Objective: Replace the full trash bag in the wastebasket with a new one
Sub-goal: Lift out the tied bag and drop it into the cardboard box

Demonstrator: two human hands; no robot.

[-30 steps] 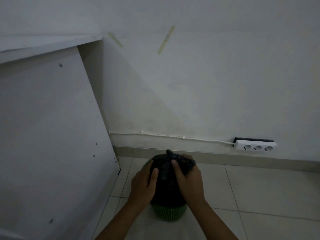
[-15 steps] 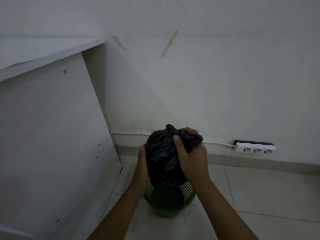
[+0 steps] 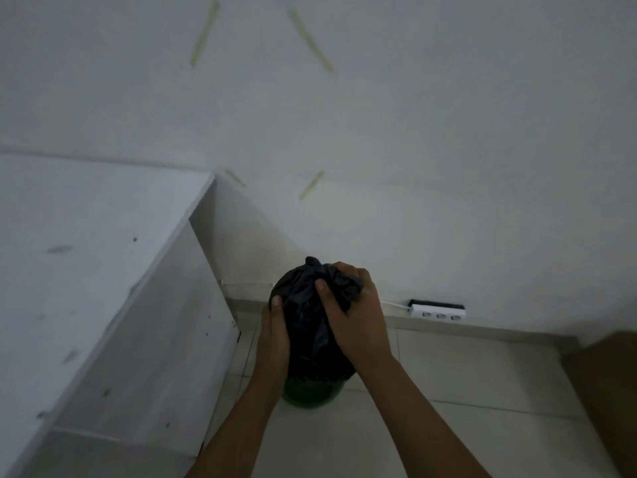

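Observation:
A full black trash bag (image 3: 306, 326) hangs between my two hands above a green wastebasket (image 3: 310, 396) that stands on the tiled floor. My right hand (image 3: 355, 315) grips the bunched top of the bag, thumb across its front. My left hand (image 3: 274, 334) holds the bag's left side, thumb on the front and the fingers hidden behind it. Most of the wastebasket is hidden by the bag; only its lower green part shows.
A white desk (image 3: 103, 270) with a side panel stands close on the left. A white power strip (image 3: 437, 310) with its cable runs along the wall base at the right. A brown object (image 3: 610, 391) sits at the right edge. Tiled floor lies around the basket.
Both hands have lifted the black bag up out of the green wastebasket. The camera has risen and tilted, so more of the wall and the desk top shows.

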